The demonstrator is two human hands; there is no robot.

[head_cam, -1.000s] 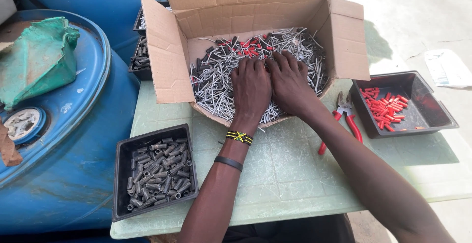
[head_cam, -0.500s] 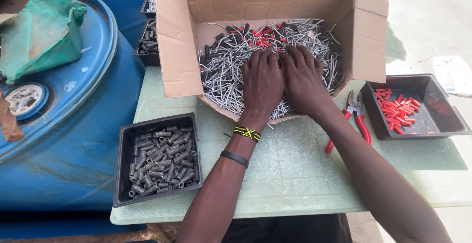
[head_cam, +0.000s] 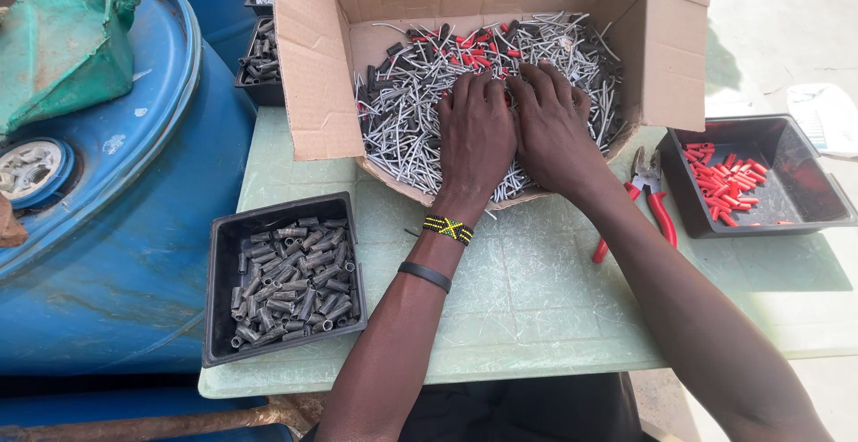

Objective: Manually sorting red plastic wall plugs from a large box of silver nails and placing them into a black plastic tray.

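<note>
An open cardboard box point(head_cam: 313, 67) on a pale green table point(head_cam: 527, 308) holds a heap of thin grey metal pins point(head_cam: 402, 129) mixed with red and black sleeves point(head_cam: 465, 49). My left hand point(head_cam: 474, 134) and my right hand point(head_cam: 554, 129) lie side by side, palms down, on the pins near the box's front edge. The fingers rest flat and slightly spread on the pile. Whether anything is pinched under them is hidden. Two bracelets circle my left wrist.
A black tray of short grey metal tubes point(head_cam: 290, 281) sits at the front left. Right of the box lie red-handled pliers point(head_cam: 648, 201) and a black tray of red sleeves point(head_cam: 760, 178). A blue drum point(head_cam: 125, 227) with a green cloth point(head_cam: 63, 40) stands left.
The view has shifted and drawn closer to the box. Both hands stay on the pins, shifting only slightly.
</note>
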